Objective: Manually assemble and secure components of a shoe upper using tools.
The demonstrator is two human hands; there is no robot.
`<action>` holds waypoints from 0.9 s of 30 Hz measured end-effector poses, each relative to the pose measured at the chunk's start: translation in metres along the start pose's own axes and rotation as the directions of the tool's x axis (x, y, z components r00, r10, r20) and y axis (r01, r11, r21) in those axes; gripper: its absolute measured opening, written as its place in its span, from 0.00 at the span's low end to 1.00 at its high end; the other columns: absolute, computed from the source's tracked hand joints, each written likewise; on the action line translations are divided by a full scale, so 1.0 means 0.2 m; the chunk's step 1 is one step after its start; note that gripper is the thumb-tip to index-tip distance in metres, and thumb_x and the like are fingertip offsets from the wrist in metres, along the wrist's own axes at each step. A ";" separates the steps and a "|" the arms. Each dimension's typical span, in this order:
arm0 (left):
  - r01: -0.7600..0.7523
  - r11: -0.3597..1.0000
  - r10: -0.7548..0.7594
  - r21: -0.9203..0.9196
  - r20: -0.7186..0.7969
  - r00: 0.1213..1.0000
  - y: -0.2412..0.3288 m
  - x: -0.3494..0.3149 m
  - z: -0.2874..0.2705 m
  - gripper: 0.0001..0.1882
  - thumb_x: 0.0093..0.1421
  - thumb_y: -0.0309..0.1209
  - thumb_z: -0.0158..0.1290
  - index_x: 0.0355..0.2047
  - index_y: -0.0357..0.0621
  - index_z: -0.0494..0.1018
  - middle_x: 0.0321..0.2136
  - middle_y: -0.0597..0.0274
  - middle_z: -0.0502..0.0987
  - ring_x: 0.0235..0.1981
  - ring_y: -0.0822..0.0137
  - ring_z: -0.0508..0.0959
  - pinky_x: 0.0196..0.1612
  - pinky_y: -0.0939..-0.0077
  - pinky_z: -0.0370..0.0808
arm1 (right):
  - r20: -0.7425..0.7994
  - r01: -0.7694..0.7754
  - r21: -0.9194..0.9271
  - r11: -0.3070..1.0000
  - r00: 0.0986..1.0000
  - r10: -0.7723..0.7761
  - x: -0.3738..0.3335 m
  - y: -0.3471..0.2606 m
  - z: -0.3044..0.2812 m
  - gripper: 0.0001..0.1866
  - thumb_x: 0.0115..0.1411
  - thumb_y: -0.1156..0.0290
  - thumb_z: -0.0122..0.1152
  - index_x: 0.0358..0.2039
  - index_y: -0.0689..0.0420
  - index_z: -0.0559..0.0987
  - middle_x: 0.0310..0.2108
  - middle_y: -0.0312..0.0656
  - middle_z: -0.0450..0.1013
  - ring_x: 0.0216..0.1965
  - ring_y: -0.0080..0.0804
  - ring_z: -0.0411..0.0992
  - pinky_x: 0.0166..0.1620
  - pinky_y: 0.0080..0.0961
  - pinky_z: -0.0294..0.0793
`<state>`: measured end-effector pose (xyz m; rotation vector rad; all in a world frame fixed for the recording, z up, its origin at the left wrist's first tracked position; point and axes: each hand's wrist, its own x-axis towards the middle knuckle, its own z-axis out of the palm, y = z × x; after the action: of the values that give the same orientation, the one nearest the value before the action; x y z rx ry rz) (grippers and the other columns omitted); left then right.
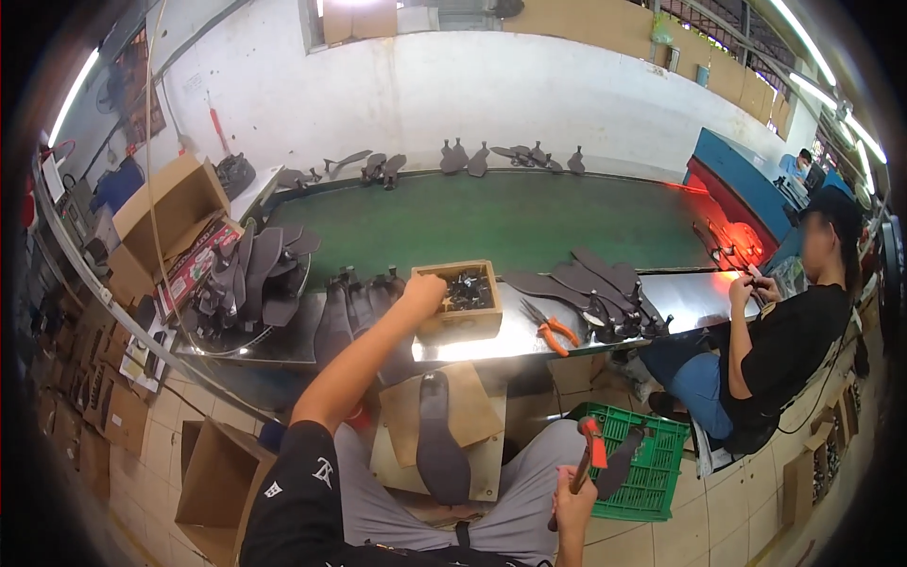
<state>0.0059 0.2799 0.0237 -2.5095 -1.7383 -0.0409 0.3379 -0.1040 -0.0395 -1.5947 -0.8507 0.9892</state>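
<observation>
With fingers of the left hand (427,295) at the wooden box (468,326), could not tell if pinching or spread, curled right hand (574,504) around hammer (592,444), probably needed to pick just one small part (466,288) for the sole (440,439) bodyward of left fingers.

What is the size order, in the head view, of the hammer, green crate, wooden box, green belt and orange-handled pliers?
1. Green belt
2. Green crate
3. Wooden box
Last, unranked: hammer and orange-handled pliers; the hammer looks nearer and the right hand hides part of it.
</observation>
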 end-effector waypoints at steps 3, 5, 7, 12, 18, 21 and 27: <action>-0.018 0.997 0.010 -0.071 -0.109 0.994 -0.01 -0.05 0.04 0.08 0.50 0.32 0.62 0.29 0.42 0.82 0.28 0.48 0.81 0.32 0.49 0.81 0.36 0.56 0.78 | 0.130 -0.014 0.140 0.990 0.991 -0.005 -0.01 -0.05 0.02 0.18 0.65 0.72 0.59 0.54 0.64 0.73 0.14 0.30 0.64 0.11 0.15 0.60 0.14 0.17 0.57; -0.094 0.956 0.006 -0.276 -0.306 0.952 0.06 -0.18 -0.09 0.08 0.51 0.31 0.62 0.29 0.40 0.82 0.28 0.48 0.80 0.30 0.51 0.81 0.34 0.59 0.78 | 0.164 0.063 0.117 0.991 0.983 -0.082 0.02 -0.07 0.01 0.21 0.63 0.73 0.60 0.55 0.64 0.72 0.15 0.31 0.66 0.13 0.15 0.62 0.16 0.17 0.59; -0.277 0.807 -0.059 -0.521 -0.539 0.840 0.21 -0.33 -0.28 0.06 0.54 0.28 0.62 0.29 0.37 0.81 0.27 0.51 0.79 0.26 0.57 0.79 0.31 0.65 0.76 | 0.188 0.137 0.097 0.986 0.970 -0.153 0.07 -0.14 0.00 0.23 0.62 0.73 0.62 0.57 0.64 0.72 0.17 0.31 0.67 0.15 0.15 0.64 0.19 0.16 0.62; -0.471 0.642 -0.156 -0.604 -0.705 0.692 0.68 -0.90 -0.65 0.07 0.51 0.19 0.65 0.31 0.37 0.80 0.27 0.58 0.79 0.25 0.66 0.77 0.28 0.79 0.74 | 0.515 0.105 0.291 0.951 0.820 -0.248 0.17 -0.65 0.20 0.27 0.63 0.73 0.62 0.62 0.60 0.68 0.42 0.43 0.79 0.29 0.14 0.71 0.27 0.12 0.66; -0.529 0.697 -0.062 -0.485 -0.775 0.629 0.74 -1.22 -0.60 0.14 0.45 0.16 0.67 0.33 0.39 0.79 0.31 0.59 0.80 0.30 0.62 0.78 0.34 0.72 0.75 | 0.609 0.042 0.396 0.917 0.736 -0.296 0.11 -0.76 0.49 0.17 0.62 0.70 0.66 0.50 0.59 0.78 0.41 0.40 0.78 0.24 0.09 0.65 0.25 0.11 0.60; -0.528 0.698 -0.037 -0.484 -0.761 0.648 0.68 -1.24 -0.52 0.15 0.44 0.22 0.69 0.34 0.40 0.78 0.33 0.60 0.79 0.36 0.59 0.78 0.40 0.67 0.75 | 0.573 0.033 0.406 0.913 0.769 -0.283 0.07 -0.73 0.56 0.13 0.61 0.74 0.66 0.45 0.62 0.78 0.33 0.41 0.77 0.19 0.12 0.64 0.20 0.13 0.60; -0.154 0.730 -0.381 -0.666 -0.583 0.717 0.48 -1.09 -0.14 0.17 0.50 0.33 0.68 0.38 0.40 0.79 0.36 0.55 0.80 0.40 0.54 0.78 0.52 0.61 0.71 | 0.475 0.281 0.346 0.895 0.770 -0.426 0.15 -0.71 0.70 0.09 0.58 0.78 0.67 0.40 0.64 0.79 0.39 0.45 0.78 0.16 0.14 0.66 0.16 0.13 0.60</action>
<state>0.0195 0.0409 0.0305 -2.1856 -1.6831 -1.6999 0.2169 0.0093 0.0751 -0.8770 -1.2995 1.2296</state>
